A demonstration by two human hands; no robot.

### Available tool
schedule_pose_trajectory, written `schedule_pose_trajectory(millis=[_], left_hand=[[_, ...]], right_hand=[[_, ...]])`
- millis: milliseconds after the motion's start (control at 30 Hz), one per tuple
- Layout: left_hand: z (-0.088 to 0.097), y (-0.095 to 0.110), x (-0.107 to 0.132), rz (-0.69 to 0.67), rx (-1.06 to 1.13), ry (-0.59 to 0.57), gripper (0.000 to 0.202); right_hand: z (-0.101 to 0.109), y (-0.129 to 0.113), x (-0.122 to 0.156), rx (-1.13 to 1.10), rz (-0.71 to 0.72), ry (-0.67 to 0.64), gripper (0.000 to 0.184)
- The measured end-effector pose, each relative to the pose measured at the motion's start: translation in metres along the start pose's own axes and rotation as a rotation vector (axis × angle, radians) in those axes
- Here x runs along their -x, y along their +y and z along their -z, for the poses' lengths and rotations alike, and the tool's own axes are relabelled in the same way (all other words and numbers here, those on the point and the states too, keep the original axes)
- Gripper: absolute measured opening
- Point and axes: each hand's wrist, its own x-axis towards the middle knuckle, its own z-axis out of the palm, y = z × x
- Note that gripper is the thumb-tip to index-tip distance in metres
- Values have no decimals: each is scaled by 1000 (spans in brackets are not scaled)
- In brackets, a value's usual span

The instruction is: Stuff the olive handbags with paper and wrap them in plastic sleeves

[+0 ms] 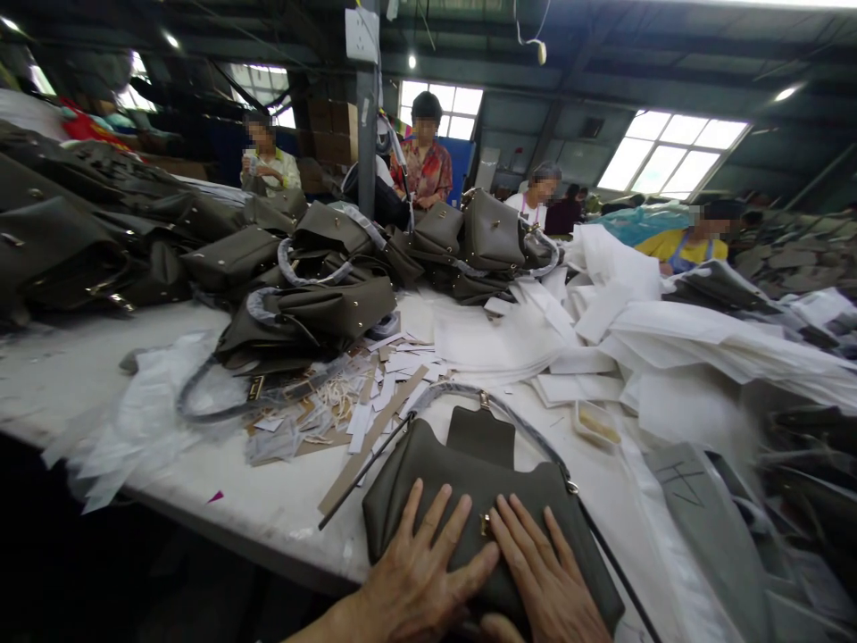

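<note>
A dark olive handbag (562, 509) lies on the white table right in front of me, its flap (480, 438) folded away toward the back. Its handle (528, 427) is wrapped in clear plastic and arches behind the bag. My left hand (425, 567) rests flat on the bag's left half with fingers spread. On the right half lies my right hand (539, 563), also flat, fingers stretched out. Between the two hands shows a small gold clasp (486, 524). A thin dark strap (365, 469) sticks out at the left.
More olive handbags (321, 317) are heaped along the table's back and left. Paper and plastic scraps (375, 402) lie in the middle. Stacks of white sheets (703, 344) fill the right, near a small clear tray (595, 424). Several people work beyond the table, around a post (367, 134).
</note>
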Motion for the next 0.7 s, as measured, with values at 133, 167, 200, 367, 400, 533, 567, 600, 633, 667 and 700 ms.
schedule_pose_trajectory(millis=[133,167,200,367,400,533,567,600,633,667,700], left_hand=[[0,2,-15,-28,2,-4,61],[0,3,-20,-35,25,-24,63],[1,3,-24,-38,48,-40,66],[10,-6,-33,-72,127,-102,69],[13,-9,-33,-84,154,-122,70],[17,-28,-29,-15,281,-194,69],[15,-33,-28,12,291,-189,65],[12,-36,-26,42,290,-176,61],[9,-39,-23,78,281,-160,61],[6,-41,-20,117,265,-146,63],[4,-43,-16,157,243,-133,66]], right_hand=[[-8,8,-13,-157,13,4,75],[-11,9,-16,-199,-36,-19,65],[-14,10,-19,-239,-99,-39,56],[-28,14,-33,-333,-426,-163,43],[-28,15,-36,-342,-456,-211,44],[-20,20,-53,-395,-508,-379,51],[-17,20,-58,-398,-524,-403,52],[-14,21,-61,-400,-537,-423,54],[-11,21,-65,-403,-546,-438,56],[-8,21,-67,-407,-547,-450,59],[-5,20,-69,-415,-541,-462,63]])
